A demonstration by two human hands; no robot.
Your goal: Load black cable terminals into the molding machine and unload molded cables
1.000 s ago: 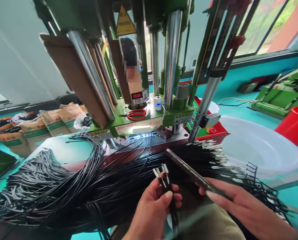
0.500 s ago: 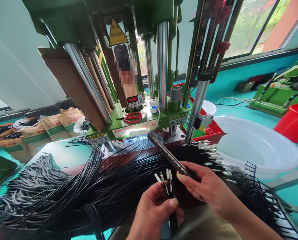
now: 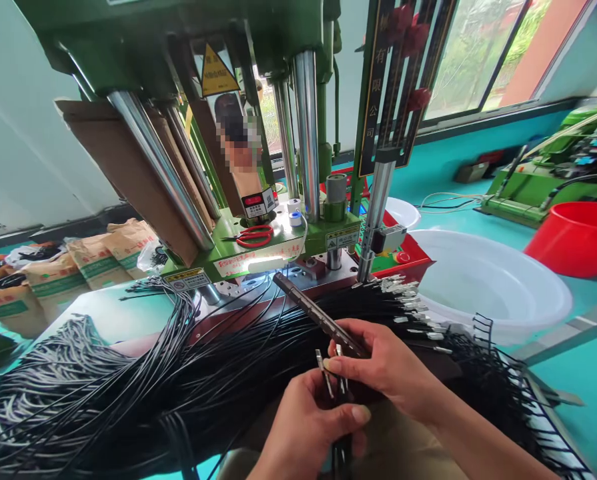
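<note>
Since a second ago, the right hand (image 3: 381, 363) has come across to the left hand (image 3: 311, 420), bringing a long dark metal bar (image 3: 312, 309) with it. Back then the two hands were apart; now they are close together at a small bunch of black cables (image 3: 345, 445) with shiny metal plugs (image 3: 320, 363). The left hand's grip is closed around the cables, with the plugs poking up past the fingers. The right hand's grip is closed on the near end of the bar, and its thumb tip is right by one plug. The bar's far end points up and left, toward the green press (image 3: 198, 27). A big heap of black wires (image 3: 218, 367) lies in front of the press. Red-handled scissors (image 3: 257, 235) rest on the press. Off to the right, a big white tub (image 3: 553, 293) sits near a red bucket (image 3: 581, 240).
</note>
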